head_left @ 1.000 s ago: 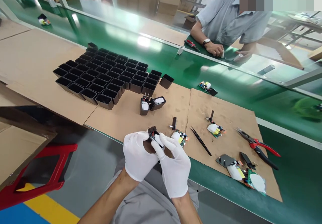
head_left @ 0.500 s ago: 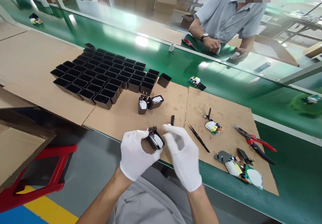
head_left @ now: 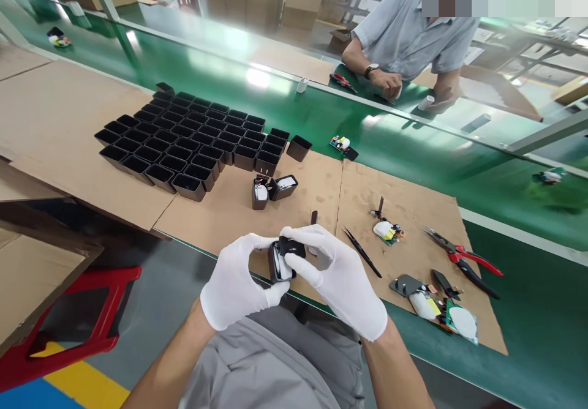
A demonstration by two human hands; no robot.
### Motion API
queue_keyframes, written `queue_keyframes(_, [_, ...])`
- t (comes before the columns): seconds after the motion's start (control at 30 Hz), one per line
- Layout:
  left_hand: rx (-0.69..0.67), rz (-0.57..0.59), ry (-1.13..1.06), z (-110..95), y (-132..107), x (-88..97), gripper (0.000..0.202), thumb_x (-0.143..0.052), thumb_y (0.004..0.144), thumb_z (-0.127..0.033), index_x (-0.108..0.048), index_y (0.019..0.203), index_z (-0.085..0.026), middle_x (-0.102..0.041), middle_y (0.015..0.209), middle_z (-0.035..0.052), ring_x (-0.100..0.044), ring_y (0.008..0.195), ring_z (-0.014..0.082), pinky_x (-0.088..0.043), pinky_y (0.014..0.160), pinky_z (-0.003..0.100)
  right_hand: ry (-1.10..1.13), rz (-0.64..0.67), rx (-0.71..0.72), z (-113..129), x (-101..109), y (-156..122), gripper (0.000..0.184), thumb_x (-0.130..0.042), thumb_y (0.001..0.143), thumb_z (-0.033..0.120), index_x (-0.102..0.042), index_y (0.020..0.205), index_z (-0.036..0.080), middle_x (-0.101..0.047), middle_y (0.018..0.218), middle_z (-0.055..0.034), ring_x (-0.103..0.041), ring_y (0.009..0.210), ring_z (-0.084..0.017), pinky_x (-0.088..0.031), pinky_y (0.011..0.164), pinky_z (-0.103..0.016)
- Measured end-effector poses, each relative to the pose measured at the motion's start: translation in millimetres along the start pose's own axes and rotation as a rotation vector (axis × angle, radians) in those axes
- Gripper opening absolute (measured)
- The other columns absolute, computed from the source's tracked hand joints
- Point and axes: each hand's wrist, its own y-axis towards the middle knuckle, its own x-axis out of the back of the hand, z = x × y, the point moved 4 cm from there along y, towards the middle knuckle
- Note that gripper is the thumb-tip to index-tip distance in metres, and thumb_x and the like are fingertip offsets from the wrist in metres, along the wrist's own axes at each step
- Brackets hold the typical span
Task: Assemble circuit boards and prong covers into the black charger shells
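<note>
White gloves cover both hands. My left hand (head_left: 243, 280) grips a black plastic case (head_left: 275, 262) whose open top shows a white-covered insert. Pinched in my right hand (head_left: 333, 268) is a black cap (head_left: 293, 247), tilted over the case opening and partly covering it. Behind the hands stand a filled case with metal prongs (head_left: 260, 193) and another filled case (head_left: 285, 187) leaning beside it. Black tweezers (head_left: 362, 251) lie right of my right hand. A small dark part (head_left: 314, 217) is partly hidden behind my fingers.
Rows of empty black cases (head_left: 184, 133) fill the left of the cardboard (head_left: 220, 219). Red-handled pliers (head_left: 459, 259) and loose circuit boards (head_left: 427, 305) lie right. Boards also sit on the green conveyor belt (head_left: 390, 146). A co-worker (head_left: 399, 48) works across it.
My right hand has moved left to the case and now holds the black cap over its opening. The case has turned more upright. Boards on the belt have shifted left.
</note>
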Motion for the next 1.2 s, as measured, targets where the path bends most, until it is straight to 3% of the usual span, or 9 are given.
queue_keyframes(0.2, [-0.043, -0.254, 0.256, 8, -5, -22.9, 0.042, -0.081, 0.073, -0.026, -0.062, 0.110, -0.026, -0.079, 0.099, 0.0032, -0.077, 0.087, 0.0234, -0.065, 0.082, 0.038, -0.397, -0.274, 0.248, 5, -6, -12, 0.031, -0.073, 0.098, 0.021, -0.073, 0.127, 0.032, -0.078, 0.112, -0.0031, -0.076, 0.098, -0.021, -0.064, 0.092, -0.037])
queue_keyframes(0.37, [0.060, -0.335, 0.371, 15, -7, -38.1, 0.036, -0.080, 0.071, -0.023, -0.060, 0.101, -0.025, -0.074, 0.084, 0.0009, -0.073, 0.074, 0.0218, -0.062, 0.071, 0.034, -0.580, -0.273, 0.253, -3, -17, -19, 0.036, -0.067, 0.101, 0.019, -0.068, 0.136, 0.028, -0.076, 0.113, -0.0058, -0.076, 0.099, -0.021, -0.064, 0.081, -0.033])
queue_keyframes(0.6, [0.031, -0.361, 0.438, 17, -7, -45.6, 0.035, -0.081, 0.075, -0.034, -0.062, 0.102, -0.023, -0.071, 0.083, 0.0020, -0.069, 0.073, 0.0222, -0.057, 0.072, 0.034, -0.464, -0.326, 0.234, 4, -11, -20, 0.026, -0.072, 0.098, 0.016, -0.075, 0.120, 0.030, -0.075, 0.112, -0.0042, -0.073, 0.101, -0.021, -0.062, 0.095, -0.040])
queue_keyframes(0.9, [0.023, -0.371, 0.505, 20, -8, -49.3, 0.023, -0.076, 0.083, -0.031, -0.060, 0.098, -0.024, -0.067, 0.077, 0.0013, -0.064, 0.068, 0.0228, -0.050, 0.067, 0.034, -0.801, -0.343, 0.236, -16, -24, -24, 0.021, -0.062, 0.104, 0.032, -0.080, 0.114, 0.026, -0.072, 0.108, -0.0105, -0.075, 0.093, -0.024, -0.067, 0.078, -0.038])
queue_keyframes(1.03, [-0.007, -0.378, 0.521, 19, -7, -48.8, 0.025, -0.076, 0.080, -0.027, -0.059, 0.098, -0.024, -0.066, 0.077, 0.0011, -0.062, 0.067, 0.0222, -0.050, 0.067, 0.034, -0.820, -0.339, 0.245, -20, -25, -23, 0.025, -0.057, 0.107, 0.029, -0.080, 0.116, 0.028, -0.075, 0.116, -0.0107, -0.076, 0.098, -0.025, -0.067, 0.081, -0.038])
queue_keyframes(1.2, [-0.041, -0.384, 0.542, 20, -6, -49.5, 0.023, -0.074, 0.082, -0.028, -0.059, 0.098, -0.023, -0.066, 0.075, 0.0014, -0.060, 0.065, 0.0216, -0.049, 0.066, 0.034, -0.805, -0.293, 0.258, -16, -27, -18, 0.026, -0.055, 0.107, 0.025, -0.080, 0.115, 0.025, -0.077, 0.108, -0.0095, -0.076, 0.092, -0.023, -0.064, 0.078, -0.035])
